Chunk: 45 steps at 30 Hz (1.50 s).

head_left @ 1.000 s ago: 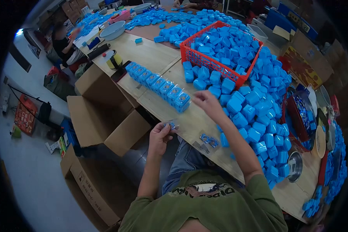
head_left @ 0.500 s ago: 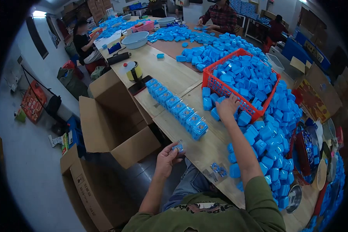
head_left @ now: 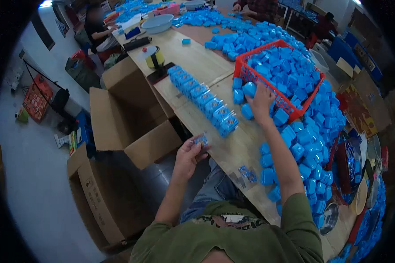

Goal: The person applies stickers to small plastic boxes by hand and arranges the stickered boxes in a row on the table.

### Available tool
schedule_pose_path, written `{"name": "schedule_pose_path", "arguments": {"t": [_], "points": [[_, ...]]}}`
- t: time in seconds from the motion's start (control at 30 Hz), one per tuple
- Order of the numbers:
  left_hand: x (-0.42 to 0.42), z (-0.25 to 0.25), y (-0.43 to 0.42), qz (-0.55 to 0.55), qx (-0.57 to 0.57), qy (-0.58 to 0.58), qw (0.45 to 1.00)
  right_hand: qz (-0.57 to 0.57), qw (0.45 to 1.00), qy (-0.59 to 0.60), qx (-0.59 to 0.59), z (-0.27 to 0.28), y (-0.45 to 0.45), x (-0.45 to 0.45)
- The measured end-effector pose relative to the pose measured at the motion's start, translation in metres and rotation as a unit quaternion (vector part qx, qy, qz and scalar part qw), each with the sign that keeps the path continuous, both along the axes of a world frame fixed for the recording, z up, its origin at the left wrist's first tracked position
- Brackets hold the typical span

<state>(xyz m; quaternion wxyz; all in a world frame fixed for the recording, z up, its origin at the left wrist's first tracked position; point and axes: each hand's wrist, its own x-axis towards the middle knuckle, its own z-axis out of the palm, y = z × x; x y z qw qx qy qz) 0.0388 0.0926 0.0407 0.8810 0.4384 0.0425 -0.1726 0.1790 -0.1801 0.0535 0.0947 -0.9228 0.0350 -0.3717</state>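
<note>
Pinching: left hand (head_left: 189, 155), thumb against fingers, one clear printed packet (head_left: 202, 140) held at the near edge of the bench (head_left: 197, 59). Right hand (head_left: 262, 103): fingers bent, partly open, at a blue box (head_left: 249, 90) just beside the red basket (head_left: 296, 115); whether the box is gripped or only touched, I cannot tell from where I stand. Basket: heaped with blue boxes. Pile (head_left: 314, 151): more of the same, loose, to the right of the basket and along its near side. Row (head_left: 202, 98): blue boxes in clear wrap, printed, side by side, slanting away from the left hand. Loose packets (head_left: 248, 174): a few, lying on the bench beside the pile. Phone (head_left: 160, 73): dark, flat, near the row's far end. Carton (head_left: 109, 122): flaps open, beside the bench. Metal bowl (head_left: 329, 219): next to the pile's near end.
</note>
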Motion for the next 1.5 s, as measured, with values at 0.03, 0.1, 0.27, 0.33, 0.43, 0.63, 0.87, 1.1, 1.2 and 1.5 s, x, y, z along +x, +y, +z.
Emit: {"name": "schedule_pose_path", "arguments": {"t": [0.03,0.1,0.27,0.33,0.43,0.63,0.87,1.1,1.2,1.5], "points": [[0.000,0.002,0.000,0.002,0.005,0.018,1.000,0.002,1.000,0.018,0.005,0.011,0.002,-0.012],[0.002,0.006,-0.004,-0.005,-0.024,-0.015,1.000,0.165,0.977,0.010,0.134,0.036,0.002,-0.034],[-0.002,0.016,-0.016,-0.030,-0.035,-0.037,0.998,0.298,0.918,0.070,0.254,0.065,0.023,-0.118],[-0.005,0.024,-0.022,-0.036,-0.032,-0.042,0.998,0.343,0.892,0.104,0.276,0.077,0.033,-0.150],[-0.013,0.034,-0.029,-0.061,-0.028,-0.051,0.996,0.352,0.877,0.112,0.307,0.072,0.036,-0.174],[-0.028,0.047,-0.039,-0.100,0.011,-0.073,0.992,0.342,0.889,0.104,0.287,0.065,0.028,-0.197],[-0.040,0.053,-0.043,-0.123,0.047,-0.103,0.986,0.348,0.891,0.093,0.276,0.061,0.026,-0.216],[-0.046,0.059,-0.048,-0.116,0.086,-0.138,0.980,0.320,0.916,0.082,0.229,0.054,0.026,-0.227],[-0.045,0.057,-0.050,-0.117,0.099,-0.152,0.976,0.316,0.921,0.072,0.215,0.053,0.027,-0.227],[-0.038,0.061,-0.056,-0.144,0.152,-0.161,0.964,0.293,0.946,0.064,0.122,0.033,0.033,-0.229]]}}
